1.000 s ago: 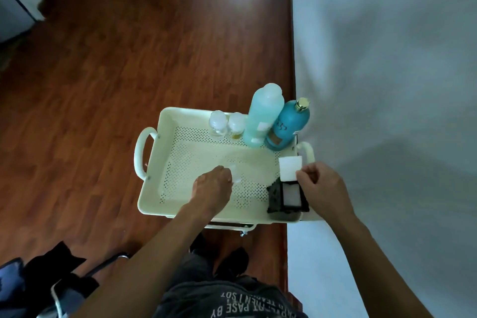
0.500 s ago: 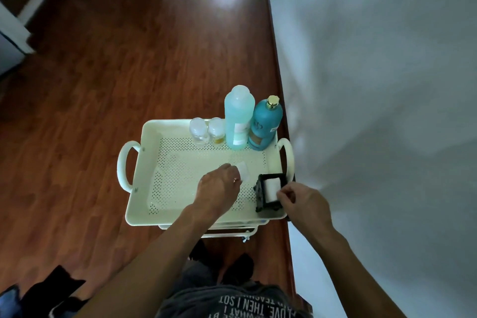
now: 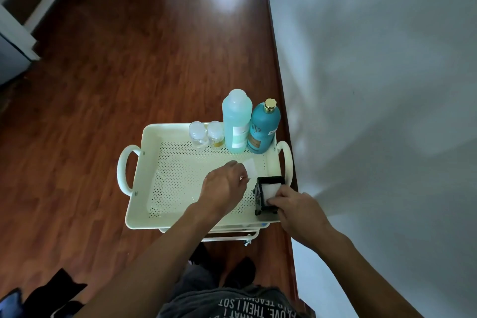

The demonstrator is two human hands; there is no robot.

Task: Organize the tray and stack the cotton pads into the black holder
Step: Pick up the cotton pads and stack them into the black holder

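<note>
The right hand point(image 3: 296, 204) now rests its fingertips on the white square cotton pad point(image 3: 271, 190) lying in the small black plastic holder point(image 3: 268, 197), which stands at the near right corner of the cream perforated metal tray point(image 3: 180, 175). A second ago that same hand held a pad up in the air above the holder; half a second ago it had brought it down to the opening. So one more pad has just gone in, and the fingers appear to be pressing it flat rather than gripping it, though whether the thumb still pinches an edge I cannot tell.

The left hand point(image 3: 224, 186), curled with its knuckles up over the middle of the tray, has moved towards the holder and pinches another thin white cotton pad point(image 3: 249, 166), which sticks out past its fingers just beside the holder's far left corner. That pad looks like the next to be stacked.

Along the tray's far wall stand two small clear round jars point(image 3: 206, 134), a tall pale green translucent bottle point(image 3: 237, 121) and a teal bottle with a gold cap point(image 3: 263, 126), upright and close together in a row. The tray sits over a dark reddish wooden floor point(image 3: 129, 59) beside a pale wall point(image 3: 374, 85).
</note>
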